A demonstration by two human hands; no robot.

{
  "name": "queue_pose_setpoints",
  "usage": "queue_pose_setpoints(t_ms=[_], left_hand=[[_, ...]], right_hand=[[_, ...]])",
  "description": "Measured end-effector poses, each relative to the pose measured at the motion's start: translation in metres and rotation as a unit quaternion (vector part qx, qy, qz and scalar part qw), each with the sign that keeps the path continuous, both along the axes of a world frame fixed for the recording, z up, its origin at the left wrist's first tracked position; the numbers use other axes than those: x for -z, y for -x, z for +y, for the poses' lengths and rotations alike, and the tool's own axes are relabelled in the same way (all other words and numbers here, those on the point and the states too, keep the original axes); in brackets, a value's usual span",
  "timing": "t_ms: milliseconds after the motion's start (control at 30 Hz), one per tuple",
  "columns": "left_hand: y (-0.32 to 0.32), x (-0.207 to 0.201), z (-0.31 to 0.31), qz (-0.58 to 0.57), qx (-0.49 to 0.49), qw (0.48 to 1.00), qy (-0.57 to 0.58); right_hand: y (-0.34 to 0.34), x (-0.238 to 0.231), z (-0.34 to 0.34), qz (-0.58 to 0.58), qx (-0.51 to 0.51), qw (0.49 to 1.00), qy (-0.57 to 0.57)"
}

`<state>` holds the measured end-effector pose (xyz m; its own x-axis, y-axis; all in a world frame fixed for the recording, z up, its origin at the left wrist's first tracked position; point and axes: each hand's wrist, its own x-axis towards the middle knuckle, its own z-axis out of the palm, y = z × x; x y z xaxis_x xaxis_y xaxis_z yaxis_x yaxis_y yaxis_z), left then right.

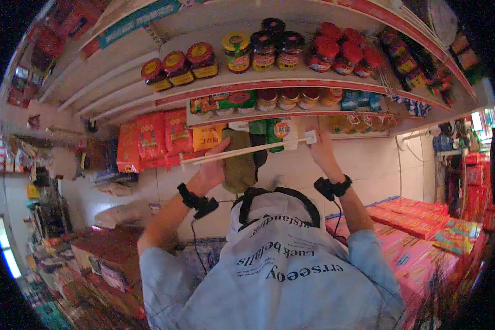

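A long, thin, pale stick-like strip point(258, 147) slants across in front of me, its right end higher than its left. A small white square piece point(311, 137) is at its right end. My right hand point(323, 153) is closed on that end, by the white piece. Near the other end, my left hand point(210, 171) is closed around the strip, its fingers partly hidden. Behind the strip is an olive-green oblong thing point(239, 170), whose kind I cannot make out. Both wrists wear black straps with a device and a cable.
A shelf point(242, 83) ahead bears dark-lidded jars point(203, 58), a yellow-lidded jar point(236, 52) and red-lidded jars point(349, 52). Smaller jars line a lower shelf. Red packets point(151, 137) hang at left. Red and pink packs point(407, 225) lie at right; a brown box point(102, 256) stands at lower left.
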<state>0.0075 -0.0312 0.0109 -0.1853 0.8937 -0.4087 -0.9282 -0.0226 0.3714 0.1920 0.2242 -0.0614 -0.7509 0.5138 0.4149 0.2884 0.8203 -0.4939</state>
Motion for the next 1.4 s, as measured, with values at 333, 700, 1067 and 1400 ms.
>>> queue_pose_setpoints(t_ms=[333, 700, 1067, 1400], left_hand=[[-0.042, -0.018, 0.025, -0.041, -0.148, 0.988, -0.001], [-0.061, -0.041, 0.029, -0.053, -0.168, 0.981, -0.083], [-0.068, -0.048, 0.027, -0.107, -0.163, 0.979, -0.068], [-0.070, -0.050, 0.027, -0.071, -0.171, 0.982, -0.030]], right_hand=[[0.040, -0.048, -0.078, 0.071, 0.040, 0.792, 0.605], [0.039, -0.076, -0.082, -0.045, -0.007, 0.927, 0.373], [0.031, -0.096, -0.097, 0.008, -0.020, 0.957, 0.290], [0.029, -0.101, -0.110, 0.049, -0.037, 0.949, 0.311]])
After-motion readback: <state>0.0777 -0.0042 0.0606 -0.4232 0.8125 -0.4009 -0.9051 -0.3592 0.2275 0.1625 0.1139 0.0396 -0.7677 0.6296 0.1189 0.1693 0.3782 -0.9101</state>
